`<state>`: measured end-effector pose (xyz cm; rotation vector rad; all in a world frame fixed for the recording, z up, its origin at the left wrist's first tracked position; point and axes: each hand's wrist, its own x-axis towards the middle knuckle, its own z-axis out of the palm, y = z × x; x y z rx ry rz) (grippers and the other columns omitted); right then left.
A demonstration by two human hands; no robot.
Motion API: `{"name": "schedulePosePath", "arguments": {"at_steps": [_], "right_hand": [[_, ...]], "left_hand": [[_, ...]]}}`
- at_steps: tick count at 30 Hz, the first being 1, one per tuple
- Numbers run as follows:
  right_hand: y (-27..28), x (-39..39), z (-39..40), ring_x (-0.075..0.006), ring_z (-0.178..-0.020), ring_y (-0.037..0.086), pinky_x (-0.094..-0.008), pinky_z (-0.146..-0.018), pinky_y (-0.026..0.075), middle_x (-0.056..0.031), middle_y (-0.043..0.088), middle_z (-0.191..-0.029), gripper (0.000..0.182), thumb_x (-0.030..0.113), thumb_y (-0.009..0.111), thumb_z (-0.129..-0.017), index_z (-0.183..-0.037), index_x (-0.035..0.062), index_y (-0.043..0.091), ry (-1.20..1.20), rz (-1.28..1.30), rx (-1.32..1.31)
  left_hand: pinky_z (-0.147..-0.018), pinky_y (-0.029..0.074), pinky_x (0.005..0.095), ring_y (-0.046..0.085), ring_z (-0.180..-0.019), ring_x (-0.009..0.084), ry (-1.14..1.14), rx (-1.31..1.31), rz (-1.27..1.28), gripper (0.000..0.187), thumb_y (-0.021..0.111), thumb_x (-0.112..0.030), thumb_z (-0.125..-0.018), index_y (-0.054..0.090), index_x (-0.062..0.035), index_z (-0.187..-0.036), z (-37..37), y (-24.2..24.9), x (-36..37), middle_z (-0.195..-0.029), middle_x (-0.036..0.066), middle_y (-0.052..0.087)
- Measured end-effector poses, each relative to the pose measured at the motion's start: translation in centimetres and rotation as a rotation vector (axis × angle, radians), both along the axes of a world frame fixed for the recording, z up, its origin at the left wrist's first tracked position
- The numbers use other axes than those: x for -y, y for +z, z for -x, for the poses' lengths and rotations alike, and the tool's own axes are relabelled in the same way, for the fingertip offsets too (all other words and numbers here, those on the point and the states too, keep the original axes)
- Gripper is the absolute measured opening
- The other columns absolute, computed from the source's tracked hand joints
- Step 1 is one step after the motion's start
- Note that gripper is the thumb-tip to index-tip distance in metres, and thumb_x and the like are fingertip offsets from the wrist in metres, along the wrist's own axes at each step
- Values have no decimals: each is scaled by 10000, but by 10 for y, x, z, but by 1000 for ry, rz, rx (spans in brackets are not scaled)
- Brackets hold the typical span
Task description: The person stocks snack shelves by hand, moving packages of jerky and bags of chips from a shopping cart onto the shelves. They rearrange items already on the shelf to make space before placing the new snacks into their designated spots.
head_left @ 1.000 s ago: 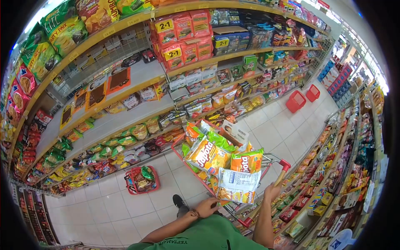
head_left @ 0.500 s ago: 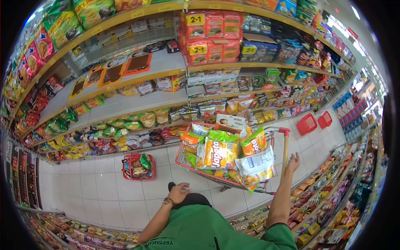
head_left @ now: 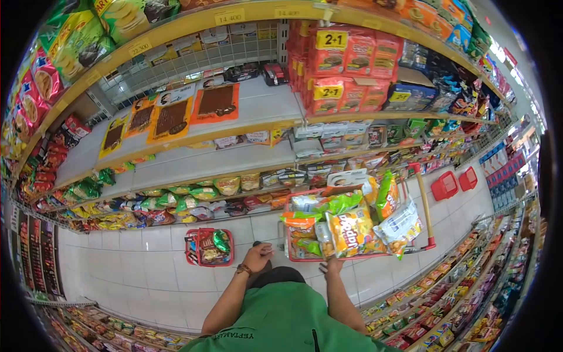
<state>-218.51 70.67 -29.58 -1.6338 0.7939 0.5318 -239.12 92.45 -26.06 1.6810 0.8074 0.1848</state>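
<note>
My left hand (head_left: pixel 257 257) hangs in front of my body, between the red basket and the shopping cart, holding nothing, its fingers loosely apart. Close to the near side of the shopping cart (head_left: pixel 431 242) is my right hand (head_left: pixel 332 267), empty with fingers parted; whether it touches the cart cannot be made out. The cart is heaped with snack bags. An orange-and-white Japota chip bag (head_left: pixel 352 233) lies on top, just beyond my right hand. A silvery bag (head_left: pixel 400 226) leans at the right end, and a green-and-orange bag (head_left: pixel 386 195) stands behind it.
A red basket (head_left: pixel 233 249) with packets stands on the tiled floor at left. Ahead, a shelf (head_left: pixel 234 154) carries flat chocolate-brown packs (head_left: pixel 216 102) and red 2+1 packs (head_left: pixel 359 54). Red baskets (head_left: pixel 444 186) sit at far right. More stocked shelves run behind me.
My right hand has moved left from near the cart handle to the cart's near side. The cart has turned slightly and appears further right. The view has shifted closer to the shelf.
</note>
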Motion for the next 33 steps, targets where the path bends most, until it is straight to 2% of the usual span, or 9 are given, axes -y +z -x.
{"name": "schedulePosePath", "arguments": {"at_steps": [3,10,14,17,20,22,25,30,33], "right_hand": [[-92,10,-29,-226,-552,615,-363,-441,539,-107,631,-826,253,158,566,-930,-1165,64,555,89,45,220],[-66,5,-48,-179,-544,601,-343,-431,521,-74,614,-794,236,217,475,-982,-1157,93,574,14,100,231],[-55,10,-51,-206,-531,599,-351,-431,521,-88,614,-778,307,345,475,-990,-1098,72,566,1,142,181],[-42,26,-29,-225,-476,589,-336,-418,520,-119,608,-654,554,509,434,-1023,-962,-17,596,68,16,28],[-19,9,13,-251,-565,669,-358,-534,560,-169,715,-744,510,420,492,-1001,-936,-30,722,692,148,-226],[30,-35,36,-275,-844,732,-375,-802,547,-202,742,-890,346,314,625,-925,-967,-3,760,1279,391,255],[82,-84,27,-280,-809,722,-394,-763,541,-193,740,-875,267,268,674,-888,-961,28,767,1103,228,180],[123,-103,-1,-348,-844,716,-411,-795,546,-226,721,-882,306,296,715,-855,-974,17,759,1629,224,218],[111,-88,-15,-358,-819,707,-409,-781,549,-222,717,-862,232,202,717,-800,-930,13,753,1631,156,321]], "left_hand": [[-848,556,356,709,-933,215,-106,-34,-64,402,719,-285,-922,632,-16,-1208,11,5,-49,-1074,127,726],[-882,534,408,687,-1010,322,-517,-439,-298,267,560,-199,-921,702,-39,-1081,94,-48,-118,-1110,169,713],[-905,525,379,675,-1068,273,-615,-309,-67,314,498,-144,-944,698,-55,-1169,119,-70,-121,-1181,134,707],[-924,526,328,649,-1104,212,45,-129,879,393,569,-135,-927,627,-41,-1305,117,-35,-126,-1283,99,652],[-913,526,323,654,-1064,175,-133,-25,494,390,597,-85,-892,644,-42,-1277,123,-49,-129,-1225,94,681],[-904,526,323,663,-1056,183,-142,-108,458,386,624,-92,-870,658,-50,-1252,127,-97,-120,-1203,103,695],[-879,526,323,677,-1027,200,-297,-204,295,375,671,-128,-829,677,-47,-1196,110,-104,-132,-1142,128,717],[-858,518,386,681,-973,264,-523,-400,210,382,695,-210,-810,672,17,-1116,65,-69,-149,-1083,190,716],[-903,523,394,679,-981,305,-563,-36,96,466,669,-301,-844,647,12,-1189,67,-122,-149,-1070,212,710]]}}
